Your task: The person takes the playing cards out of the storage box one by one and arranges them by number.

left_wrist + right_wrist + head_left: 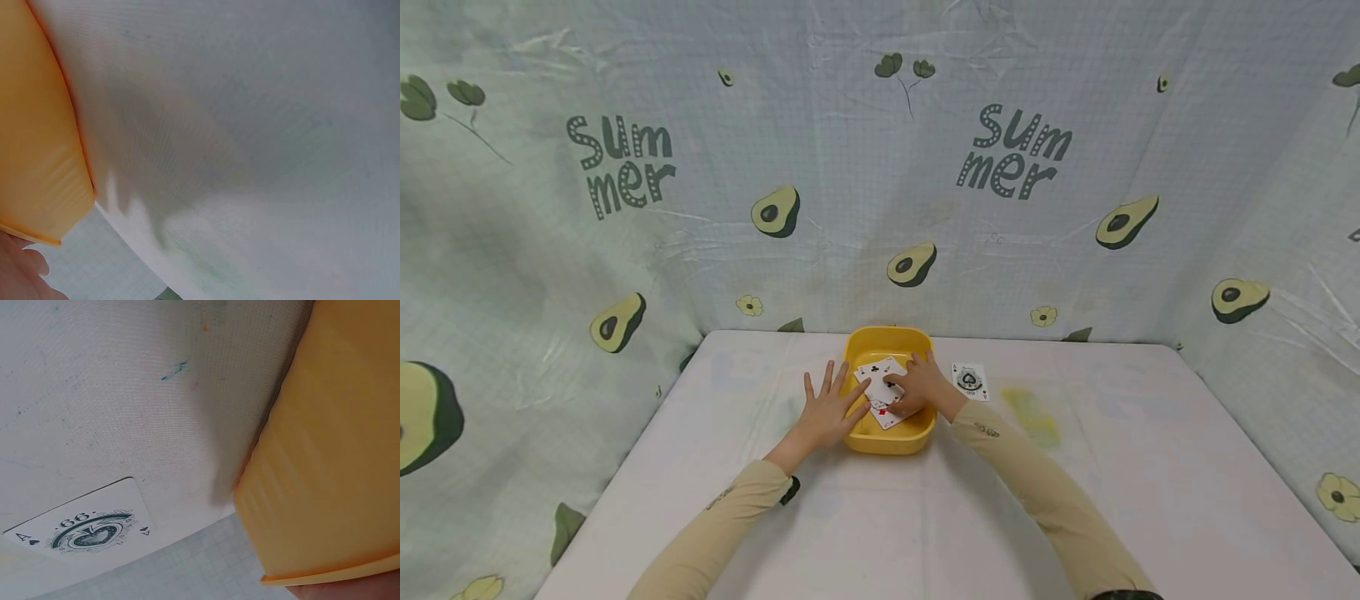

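So the playing cards (880,387) are sitting face up in a loose overlapping pile inside the yellow tub (889,439), which is on the table near the back wall, and honestly only the top one reads clearly, a club card, while the ones under it are mostly covered apart from a bit of red peeking out at the near edge. The right hand (919,385) reaches over the tub's right rim with its fingers curled down onto the pile, looks like it's pinching a card but the fingertips are buried behind the knuckles so I can't swear to it. The left hand (829,411) is flat and relaxed with fingers spread, resting against the tub's left rim, one fingertip touching the edge of the cards, not holding anything. The tub is smooth glossy plastic with rounded corners, squarish; both wrist views only catch a slice of its outer wall and a sliver of skin, so no help on the fingers. Just right of the tub, lying flat on the table by itself, is an ace of spades (970,380), cut off at the edge in the right wrist view. The tablecloth (1075,500) is pale woven fabric with faint greenish smudges, and the backdrop (880,167) is a creased sheet printed with avocados and "Summer." Both arms are in tan sleeves (1045,492).
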{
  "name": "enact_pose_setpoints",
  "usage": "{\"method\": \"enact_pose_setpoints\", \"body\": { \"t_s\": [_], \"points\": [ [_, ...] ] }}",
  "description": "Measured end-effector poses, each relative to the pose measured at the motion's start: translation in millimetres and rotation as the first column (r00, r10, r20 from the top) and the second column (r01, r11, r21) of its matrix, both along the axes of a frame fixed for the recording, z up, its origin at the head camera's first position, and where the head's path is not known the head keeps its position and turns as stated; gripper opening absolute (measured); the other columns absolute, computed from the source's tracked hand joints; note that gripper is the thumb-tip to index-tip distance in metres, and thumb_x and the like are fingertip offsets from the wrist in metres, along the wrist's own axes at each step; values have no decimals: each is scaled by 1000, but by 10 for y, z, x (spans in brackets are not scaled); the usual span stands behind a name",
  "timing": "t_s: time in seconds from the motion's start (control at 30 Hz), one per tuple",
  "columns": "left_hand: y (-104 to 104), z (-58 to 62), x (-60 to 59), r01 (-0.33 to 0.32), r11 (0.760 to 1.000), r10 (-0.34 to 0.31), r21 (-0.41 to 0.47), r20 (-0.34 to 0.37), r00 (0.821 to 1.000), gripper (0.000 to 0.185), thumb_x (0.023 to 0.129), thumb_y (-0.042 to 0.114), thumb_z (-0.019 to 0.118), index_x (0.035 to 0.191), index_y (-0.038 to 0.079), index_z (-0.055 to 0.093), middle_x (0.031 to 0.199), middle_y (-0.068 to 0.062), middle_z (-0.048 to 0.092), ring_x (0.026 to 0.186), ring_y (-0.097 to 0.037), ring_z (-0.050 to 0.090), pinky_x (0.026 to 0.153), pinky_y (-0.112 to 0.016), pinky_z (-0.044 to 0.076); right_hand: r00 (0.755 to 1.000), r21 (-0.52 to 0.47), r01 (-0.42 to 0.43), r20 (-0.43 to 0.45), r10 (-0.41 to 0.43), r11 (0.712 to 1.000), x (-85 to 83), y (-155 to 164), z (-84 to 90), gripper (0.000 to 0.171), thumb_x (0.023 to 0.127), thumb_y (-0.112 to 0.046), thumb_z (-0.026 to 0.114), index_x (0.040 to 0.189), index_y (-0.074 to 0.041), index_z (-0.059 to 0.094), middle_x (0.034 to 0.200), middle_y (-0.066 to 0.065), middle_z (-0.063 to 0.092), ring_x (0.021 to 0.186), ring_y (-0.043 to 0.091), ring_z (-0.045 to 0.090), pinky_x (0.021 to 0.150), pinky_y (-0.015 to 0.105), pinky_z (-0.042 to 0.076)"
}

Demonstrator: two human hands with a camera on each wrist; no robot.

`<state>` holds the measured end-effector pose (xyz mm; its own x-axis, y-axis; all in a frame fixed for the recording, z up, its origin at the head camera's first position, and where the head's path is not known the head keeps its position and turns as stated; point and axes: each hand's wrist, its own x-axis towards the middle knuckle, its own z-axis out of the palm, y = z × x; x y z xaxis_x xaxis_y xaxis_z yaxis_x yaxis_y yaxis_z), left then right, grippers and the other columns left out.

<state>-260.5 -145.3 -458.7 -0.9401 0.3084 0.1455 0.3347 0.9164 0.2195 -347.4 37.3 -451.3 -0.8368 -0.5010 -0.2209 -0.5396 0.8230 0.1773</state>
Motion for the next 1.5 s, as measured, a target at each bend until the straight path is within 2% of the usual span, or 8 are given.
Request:
{"method": "enact_pose_setpoints", "body": {
  "t_s": [0.2, 0.43, 0.6, 0.87, 1.17, 1.4, 1.5],
  "points": [
    [9, -5, 0, -3, 1000, 3, -11, -11, 1000, 49, 92, 47, 35, 137, 26, 36, 149, -17, 13, 137, -39, 0, 99, -68, 0, 999, -38, -21, -29, 20, 999, -3, 23, 8, 63, 77, -64, 49, 132, -36, 40, 135, 17, 40, 131, 35, 25, 107, 55, 13],
    [16, -3, -2, -6, 1000, 6, 21, 4, 1000, 48, 93, 44, 37, 137, 25, 36, 149, -17, 12, 137, -39, -2, 99, -67, -5, 996, -55, -49, -78, 45, 997, 3, 50, 56, 62, 78, -63, 49, 132, -35, 40, 139, 14, 35, 131, 34, 23, 105, 56, 17],
    [16, -11, -9, -4, 1000, 4, 11, -2, 1000, 49, 93, 45, 36, 137, 26, 36, 149, -17, 12, 137, -39, -2, 99, -67, -4, 989, -74, -81, -128, 71, 994, 25, 109, 106, 63, 77, -67, 46, 131, -35, 42, 136, 12, 37, 127, 32, 28, 100, 56, 23],
    [16, -26, -19, -5, 1000, 5, 8, 1, 1000, 50, 92, 47, 34, 138, 26, 35, 150, -17, 11, 137, -39, -2, 99, -67, -4, 987, -183, -97, -141, 72, 978, 59, 284, 143, 68, 74, -69, 47, 132, -32, 42, 136, 10, 37, 127, 34, 27, 98, 58, 24],
    [23, -17, -9, 5, 1000, -5, 19, -13, 1000, 50, 92, 46, 35, 137, 25, 35, 149, -17, 13, 137, -40, 1, 99, -67, -3, 978, -265, -143, -185, 95, 954, 105, 494, 210, 68, 77, -56, 54, 134, -23, 39, 135, 12, 35, 122, 35, 30, 95, 56, 26],
    [22, -12, -1, -6, 1000, 6, -4, -2, 1000, 51, 92, 48, 34, 138, 25, 35, 150, -17, 12, 137, -40, 0, 99, -68, -3, 978, -333, -129, -196, 65, 934, 157, 632, 247, 82, 73, -50, 62, 136, -7, 34, 133, 14, 33, 120, 33, 29, 95, 55, 28],
    [14, -21, -10, -7, 1000, 7, -3, -9, 1000, 51, 92, 48, 34, 138, 24, 35, 150, -16, 12, 137, -40, 1, 99, -67, -2, 981, -356, -111, -187, 45, 928, 177, 675, 273, 87, 71, -50, 64, 137, -3, 31, 132, 15, 32, 120, 34, 28, 94, 54, 28]
  ]
}}
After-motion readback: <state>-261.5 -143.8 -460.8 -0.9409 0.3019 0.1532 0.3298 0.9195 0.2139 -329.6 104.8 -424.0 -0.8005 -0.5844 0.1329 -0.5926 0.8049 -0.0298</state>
